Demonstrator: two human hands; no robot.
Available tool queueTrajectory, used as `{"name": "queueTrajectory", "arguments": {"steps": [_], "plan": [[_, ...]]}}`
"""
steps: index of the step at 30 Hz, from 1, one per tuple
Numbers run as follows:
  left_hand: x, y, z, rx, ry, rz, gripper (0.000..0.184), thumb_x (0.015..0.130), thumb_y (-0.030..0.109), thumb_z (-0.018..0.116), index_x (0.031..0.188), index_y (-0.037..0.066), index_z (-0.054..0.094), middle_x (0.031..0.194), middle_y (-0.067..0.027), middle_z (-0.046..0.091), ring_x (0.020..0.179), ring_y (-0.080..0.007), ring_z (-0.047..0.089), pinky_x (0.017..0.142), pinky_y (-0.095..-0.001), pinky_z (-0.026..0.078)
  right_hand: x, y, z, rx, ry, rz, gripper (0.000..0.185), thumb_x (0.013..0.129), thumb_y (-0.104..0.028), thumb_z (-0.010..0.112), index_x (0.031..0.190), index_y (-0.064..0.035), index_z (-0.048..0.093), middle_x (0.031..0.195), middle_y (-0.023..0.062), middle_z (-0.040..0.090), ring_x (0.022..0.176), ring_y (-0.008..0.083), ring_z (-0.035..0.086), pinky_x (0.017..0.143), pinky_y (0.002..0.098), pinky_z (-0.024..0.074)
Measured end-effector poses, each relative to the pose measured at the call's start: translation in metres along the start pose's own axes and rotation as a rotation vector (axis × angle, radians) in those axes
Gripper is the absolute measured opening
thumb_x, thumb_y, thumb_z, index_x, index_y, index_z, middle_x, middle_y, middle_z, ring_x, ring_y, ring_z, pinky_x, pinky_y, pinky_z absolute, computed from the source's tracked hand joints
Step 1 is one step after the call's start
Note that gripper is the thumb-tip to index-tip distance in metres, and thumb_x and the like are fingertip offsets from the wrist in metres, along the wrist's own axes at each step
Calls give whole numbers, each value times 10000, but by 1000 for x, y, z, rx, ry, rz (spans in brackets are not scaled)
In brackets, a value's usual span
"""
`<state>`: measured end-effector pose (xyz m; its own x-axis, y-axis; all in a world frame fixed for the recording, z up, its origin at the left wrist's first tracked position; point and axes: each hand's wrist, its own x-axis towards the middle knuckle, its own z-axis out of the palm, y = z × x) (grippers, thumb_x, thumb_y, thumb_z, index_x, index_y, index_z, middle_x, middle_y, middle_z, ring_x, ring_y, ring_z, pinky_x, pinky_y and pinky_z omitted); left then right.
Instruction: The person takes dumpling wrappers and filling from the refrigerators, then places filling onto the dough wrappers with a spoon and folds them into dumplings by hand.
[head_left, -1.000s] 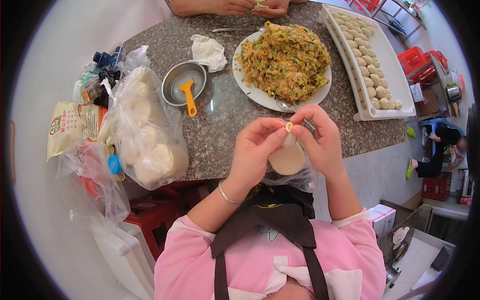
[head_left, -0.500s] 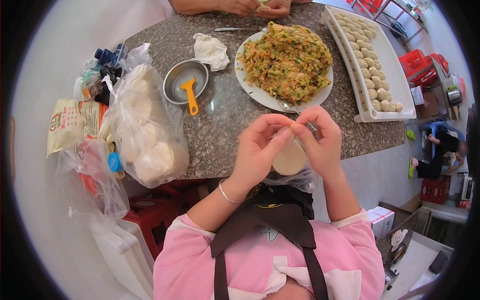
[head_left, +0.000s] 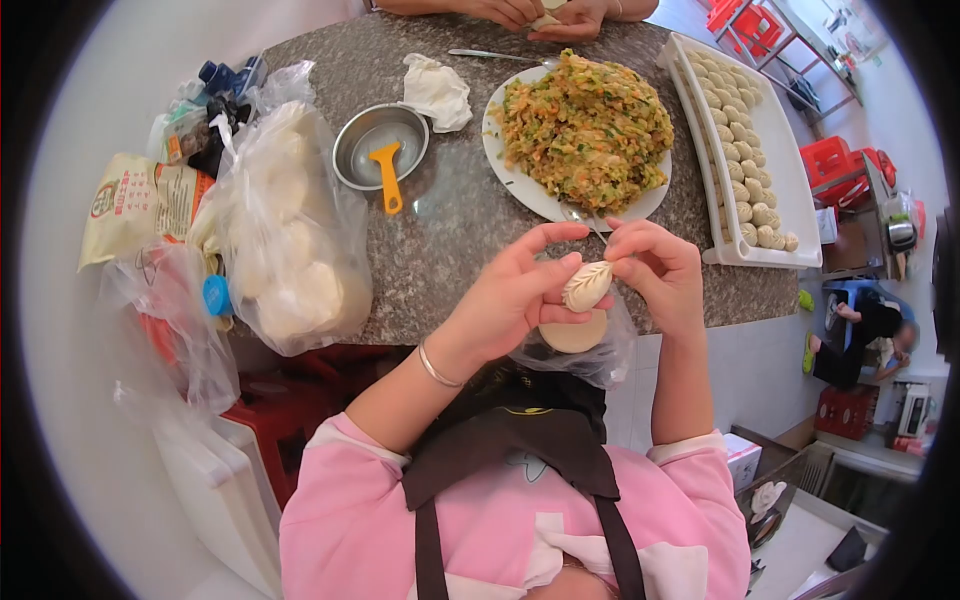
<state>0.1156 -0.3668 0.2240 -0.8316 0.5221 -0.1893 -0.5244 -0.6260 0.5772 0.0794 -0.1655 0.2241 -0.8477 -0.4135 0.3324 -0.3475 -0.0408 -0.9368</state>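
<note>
A pleated dumpling (head_left: 588, 287) is held between my hands near the table's front edge. My left hand (head_left: 520, 290) cradles its left side and underside, fingers curled. My right hand (head_left: 655, 268) pinches its upper right tip between thumb and finger. Just below, a round flat dough wrapper (head_left: 573, 332) lies on clear plastic. Beyond the hands stands a white plate (head_left: 497, 160) heaped with chopped filling (head_left: 590, 130), a spoon (head_left: 583, 219) at its near rim. To the right, a white tray (head_left: 785, 185) holds rows of pleated dumplings (head_left: 735, 150).
At left lie a bag of dough (head_left: 290, 240), a food packet (head_left: 135, 205) and a metal bowl (head_left: 380, 147) with an orange-handled tool (head_left: 387, 180). Crumpled tissue (head_left: 437, 92) sits behind. Another person's hands (head_left: 550, 15) work across the table; someone sits at far right.
The dumpling between my hands has turned so its pleated side shows, and my fingers have shifted around it. The view has swung slightly.
</note>
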Motion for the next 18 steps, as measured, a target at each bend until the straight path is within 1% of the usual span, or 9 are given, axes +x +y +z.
{"name": "queueTrajectory", "arguments": {"steps": [4, 8, 10, 11, 12, 15, 16, 17, 18], "plan": [[3, -2, 1, 48, 47, -4, 457, 943, 132, 517, 1348, 58, 320, 1102, -159, 610, 960, -298, 649, 707, -326, 585, -4, 11, -6, 2, -4, -14, 199, 768, -15, 697, 962, -3, 654, 931, 79, 633, 840, 163, 596, 1005, 358, 362], [6, 0, 4, 157, 80, 37, 575, 913, 144, 583, 1363, 40, 241, 1060, -171, 614, 947, -231, 640, 742, -328, 571, 0, -6, -5, -18, 72, 1, 303, 721, -93, 757, 986, -6, 639, 958, 59, 637, 909, 172, 579, 985, 367, 380], [12, -1, 7, 378, 143, 62, 624, 898, 126, 605, 1381, 43, 219, 1064, -176, 614, 953, -221, 633, 743, -316, 559, 3, -26, 0, -252, -78, 55, 403, 678, -164, 789, 1016, -15, 630, 977, 58, 639, 961, 197, 568, 925, 371, 415], [14, -3, 11, 384, 88, 46, 624, 898, 126, 605, 1381, 43, 219, 1064, -176, 614, 953, -221, 633, 743, -316, 559, 3, -29, -3, -374, -198, 22, 430, 669, -188, 798, 1031, -23, 636, 996, 64, 650, 973, 208, 582, 953, 393, 402], [14, -5, 13, 374, 120, 44, 627, 899, 118, 601, 1387, 46, 213, 1067, -176, 614, 951, -226, 635, 748, -313, 552, 4, -32, -9, -508, -312, -3, 457, 660, -213, 806, 1046, -30, 641, 1014, 69, 661, 986, 219, 596, 981, 416, 388], [17, -1, 24, 364, 84, -11, 628, 898, 92, 593, 1393, 49, 208, 1087, -181, 605, 967, -232, 632, 787, -311, 533, -2, -37, -27, -515, -270, -8, 439, 653, -164, 800, 1045, -39, 646, 998, 80, 660, 980, 252, 595, 958, 387, 409], [16, 0, 24, 350, 95, -45, 627, 895, 75, 588, 1393, 50, 209, 1105, -185, 595, 987, -234, 626, 820, -313, 521, -4, -42, -35, -486, -177, 8, 410, 656, -108, 781, 1040, -48, 652, 985, 74, 660, 979, 240, 593, 931, 358, 427], [15, -2, 22, 362, 68, -49, 627, 895, 75, 588, 1393, 50, 209, 1105, -185, 595, 987, -234, 626, 820, -313, 521, -4, -47, -45, -504, -154, 3, 410, 656, -108, 781, 1040, -48, 652, 985, 74, 660, 979, 240, 593, 931, 358, 427], [14, -5, 17, 428, 62, 65, 611, 899, 68, 566, 1399, 59, 216, 1123, -184, 588, 1002, -240, 622, 841, -320, 513, -5, -54, -60, -571, -24, 44, 407, 661, -94, 770, 1047, -49, 651, 977, 73, 658, 979, 224, 593, 921, 349, 430]]}}
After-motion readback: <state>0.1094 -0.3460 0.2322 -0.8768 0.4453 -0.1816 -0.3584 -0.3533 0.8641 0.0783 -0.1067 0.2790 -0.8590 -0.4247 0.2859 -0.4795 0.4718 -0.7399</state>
